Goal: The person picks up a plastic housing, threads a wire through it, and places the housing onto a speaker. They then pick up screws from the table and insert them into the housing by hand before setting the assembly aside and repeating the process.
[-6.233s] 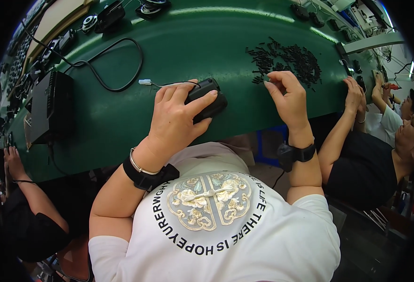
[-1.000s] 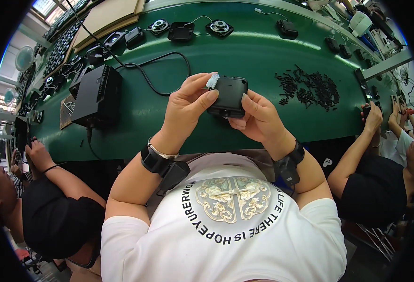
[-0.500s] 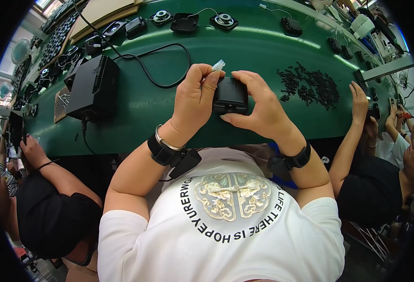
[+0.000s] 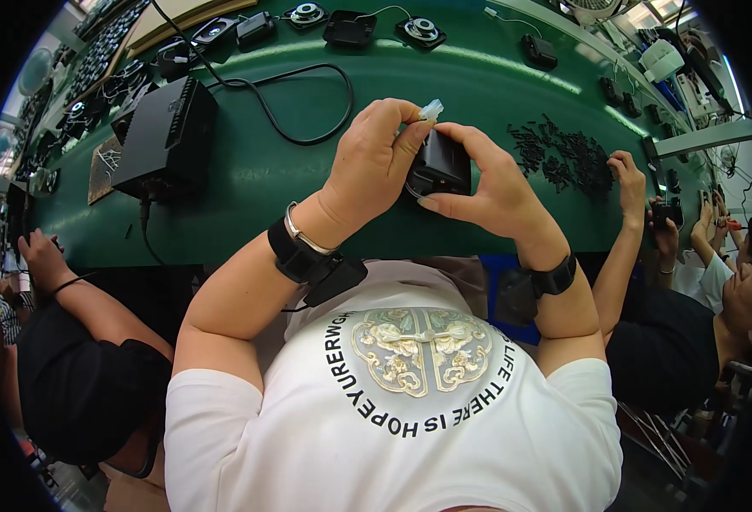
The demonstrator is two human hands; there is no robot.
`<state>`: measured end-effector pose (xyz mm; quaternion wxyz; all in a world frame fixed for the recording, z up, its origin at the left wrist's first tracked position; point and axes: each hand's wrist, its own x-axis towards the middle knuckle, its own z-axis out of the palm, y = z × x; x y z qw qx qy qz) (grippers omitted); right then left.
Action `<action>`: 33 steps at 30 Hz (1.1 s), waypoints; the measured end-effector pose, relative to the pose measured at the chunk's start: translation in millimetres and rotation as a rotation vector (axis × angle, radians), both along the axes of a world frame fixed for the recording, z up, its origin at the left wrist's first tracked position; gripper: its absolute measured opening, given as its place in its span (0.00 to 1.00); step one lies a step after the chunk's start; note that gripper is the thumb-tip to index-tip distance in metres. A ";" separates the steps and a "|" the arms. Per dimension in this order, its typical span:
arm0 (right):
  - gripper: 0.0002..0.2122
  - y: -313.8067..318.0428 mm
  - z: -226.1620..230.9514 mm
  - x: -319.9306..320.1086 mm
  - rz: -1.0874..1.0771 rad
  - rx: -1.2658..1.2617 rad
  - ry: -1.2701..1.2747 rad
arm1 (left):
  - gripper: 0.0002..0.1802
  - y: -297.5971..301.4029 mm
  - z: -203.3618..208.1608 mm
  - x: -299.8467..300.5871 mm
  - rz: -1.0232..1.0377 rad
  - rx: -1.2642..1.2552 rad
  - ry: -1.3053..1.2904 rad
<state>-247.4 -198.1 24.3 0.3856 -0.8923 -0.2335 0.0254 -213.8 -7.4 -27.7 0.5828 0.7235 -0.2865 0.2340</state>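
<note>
My right hand [image 4: 504, 192] grips a small black speaker box [image 4: 446, 166] by its right side, with the thumb below and the fingers at the top edge. The box tilts over the bench in front of me. Between thumb and forefinger, my left hand [image 4: 369, 166] pinches a whitish plastic plug connector [image 4: 431, 109] just above the box's upper left corner. A thin cable shows at the lower left edge of the box. My left fingers hide part of its left side.
On the green bench [image 4: 265, 196], a black power unit [image 4: 167, 141] stands left, near a looped black cable [image 4: 350, 98]. Small black pieces [image 4: 564, 158] lie piled right, where a co-worker's hand [image 4: 628, 183] reaches. Speaker drivers [image 4: 421, 32] and housings [image 4: 350, 30] line the back.
Both hands have shifted slightly right with the box and connector, and the box has turned and tilted. The co-worker's hand on the right has come to the pile of black pieces.
</note>
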 end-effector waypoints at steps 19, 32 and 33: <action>0.33 4.2 -40.0 -12.5 -0.170 -0.083 -0.270 | 0.09 0.1 27.5 7.7 -0.854 -0.708 0.512; 0.37 -6.4 -29.6 -15.1 -0.109 -0.214 -0.180 | 0.21 9.4 -16.1 13.2 -0.369 0.258 0.353; 0.37 -8.7 -29.1 -15.5 -0.101 -0.221 -0.172 | 0.22 10.4 -17.2 14.7 -0.378 0.256 0.399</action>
